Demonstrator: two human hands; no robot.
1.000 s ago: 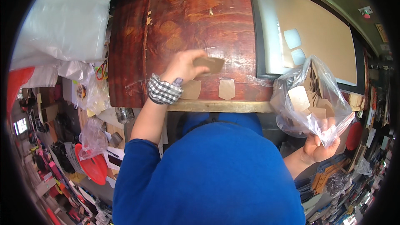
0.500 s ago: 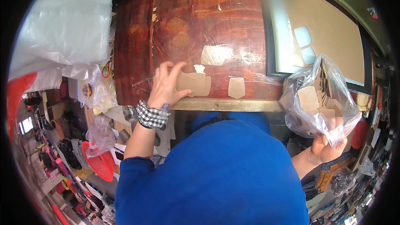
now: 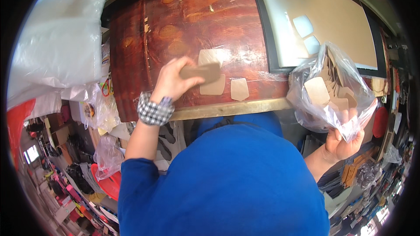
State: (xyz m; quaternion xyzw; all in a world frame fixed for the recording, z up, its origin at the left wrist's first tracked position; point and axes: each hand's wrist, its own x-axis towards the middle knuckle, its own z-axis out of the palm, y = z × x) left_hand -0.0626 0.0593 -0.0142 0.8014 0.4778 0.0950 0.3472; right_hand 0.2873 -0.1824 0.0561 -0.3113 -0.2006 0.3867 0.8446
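My left hand [image 3: 173, 81] is closed on a small stack of brown cardboard pieces [image 3: 205, 73], raised a little above the red-brown wooden table [image 3: 188, 22]. Partly under the stack, a beige rounded piece [image 3: 213, 88] lies on the table. Beside it to the right sits a single beige piece [image 3: 239, 89] with a pointed lower edge. A pale piece [image 3: 211, 56] lies just beyond the stack. At the right, my right hand [image 3: 344, 143] grips the edge of a clear plastic bag [image 3: 302, 105], which holds many similar cardboard pieces [image 3: 317, 91].
A dark-framed board [image 3: 345, 22] covers the table's far right, with two whitish pieces [image 3: 302, 26] on it. Large plastic sheeting [image 3: 57, 39] hangs at the left. A red basin [image 3: 109, 185] stands low at the left. The table's wooden front edge [image 3: 227, 108] runs before me.
My left hand has lifted the cardboard stack off the table, leaving a beige piece beneath. My right hand still holds the bag. The whole view has shifted and turned slightly.
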